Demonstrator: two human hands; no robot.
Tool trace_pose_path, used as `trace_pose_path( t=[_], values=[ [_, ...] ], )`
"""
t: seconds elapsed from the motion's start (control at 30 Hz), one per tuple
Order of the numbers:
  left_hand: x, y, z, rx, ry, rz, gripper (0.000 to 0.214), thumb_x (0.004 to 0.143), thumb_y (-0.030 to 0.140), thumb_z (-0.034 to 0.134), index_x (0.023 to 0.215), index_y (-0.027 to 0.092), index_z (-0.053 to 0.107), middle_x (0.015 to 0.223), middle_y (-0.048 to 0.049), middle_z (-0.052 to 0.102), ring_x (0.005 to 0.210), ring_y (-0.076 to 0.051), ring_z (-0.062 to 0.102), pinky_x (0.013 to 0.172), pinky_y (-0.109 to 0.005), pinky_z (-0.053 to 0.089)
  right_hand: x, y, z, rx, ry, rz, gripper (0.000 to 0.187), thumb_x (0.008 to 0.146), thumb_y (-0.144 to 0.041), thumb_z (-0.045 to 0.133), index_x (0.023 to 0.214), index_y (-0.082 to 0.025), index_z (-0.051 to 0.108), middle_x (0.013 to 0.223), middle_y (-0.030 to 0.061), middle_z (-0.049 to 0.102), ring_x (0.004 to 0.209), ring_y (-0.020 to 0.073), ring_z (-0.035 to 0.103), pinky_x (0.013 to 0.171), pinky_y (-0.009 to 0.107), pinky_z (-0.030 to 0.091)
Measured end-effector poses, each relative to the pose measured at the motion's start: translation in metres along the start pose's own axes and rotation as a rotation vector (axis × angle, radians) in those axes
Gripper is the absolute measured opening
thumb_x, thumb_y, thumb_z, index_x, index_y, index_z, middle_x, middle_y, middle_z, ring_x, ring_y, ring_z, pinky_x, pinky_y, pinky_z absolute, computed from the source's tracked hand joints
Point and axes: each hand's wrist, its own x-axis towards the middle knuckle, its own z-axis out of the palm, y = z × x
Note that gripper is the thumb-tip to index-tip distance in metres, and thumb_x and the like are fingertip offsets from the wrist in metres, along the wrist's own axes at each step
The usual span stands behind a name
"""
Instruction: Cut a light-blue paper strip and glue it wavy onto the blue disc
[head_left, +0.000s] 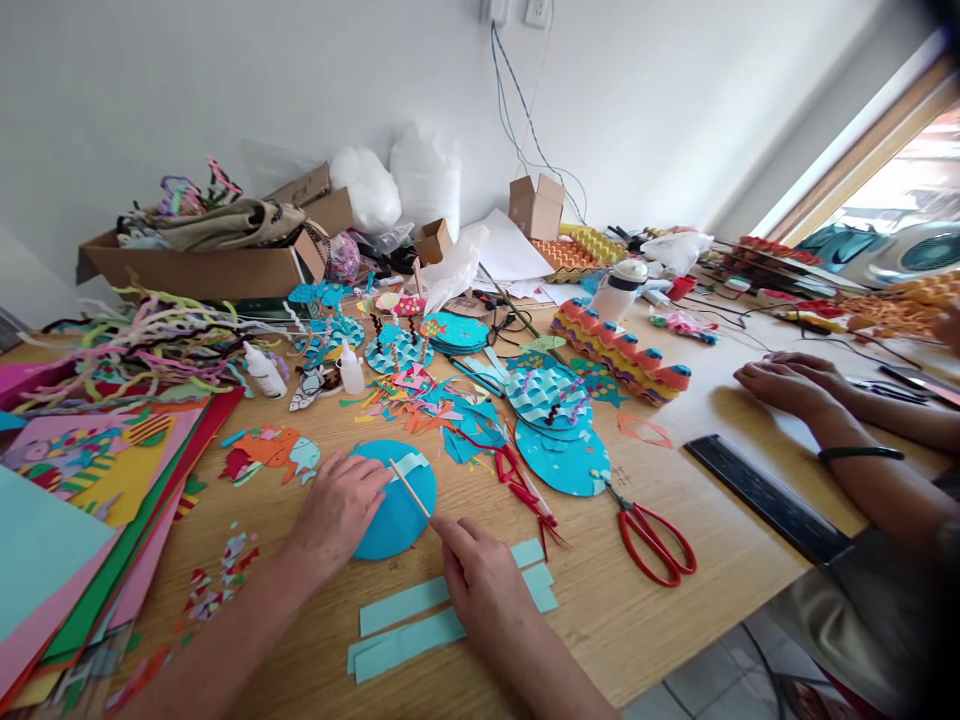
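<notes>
A round blue paper disc (pixel 401 530) lies on the table before me, with a short pale-blue paper strip (pixel 411 462) across its upper part. My left hand (pixel 337 510) rests on the disc's left side, fingers stretched over it towards the strip. Between the fingers of my right hand (pixel 484 580) is a thin wooden stick (pixel 409 489), its far end touching the disc near the strip. Several longer pale-blue paper strips (pixel 401 610) lie below, partly covered by my right hand. Red-handled scissors (pixel 652 540) lie to the right.
White glue bottles (pixel 265 370), paper scraps (pixel 427 405) and woven blue discs (pixel 551 390) crowd the table's middle. Coloured paper sheets (pixel 56 540) are stacked at left. Beyond a black ruler (pixel 765 495), another person's hands (pixel 787 385) rest on the table. An egg-carton piece (pixel 619 350) stands behind.
</notes>
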Motion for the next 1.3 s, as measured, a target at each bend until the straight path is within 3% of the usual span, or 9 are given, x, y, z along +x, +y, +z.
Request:
trace_pose_path(
  t=[0.4,1.3],
  values=[
    [0.0007,0.0036,0.0015,0.019,0.015,-0.010,0.029,0.080,0.013,0.049,0.100,0.028,0.064,0.101,-0.0040,0.067,0.095,-0.023,0.057,0.089,-0.046,0.037,0.0017,-0.0012,-0.0027,0.011,-0.013,0.023,0.038,0.083,-0.008,0.039,0.114,-0.020,0.056,0.088,0.0068,0.062,0.079,0.0164,0.060,0.067,0.021,0.041],
    [0.0003,0.0059,0.0014,0.030,0.009,-0.023,0.027,0.079,0.009,0.050,0.096,0.024,0.064,0.100,-0.0062,0.067,0.095,-0.025,0.058,0.093,-0.056,0.032,0.0020,0.0001,-0.0004,-0.047,-0.011,0.029,0.036,0.083,-0.007,0.039,0.110,-0.021,0.057,0.086,0.0053,0.062,0.079,0.0164,0.060,0.066,0.021,0.039]
  ],
)
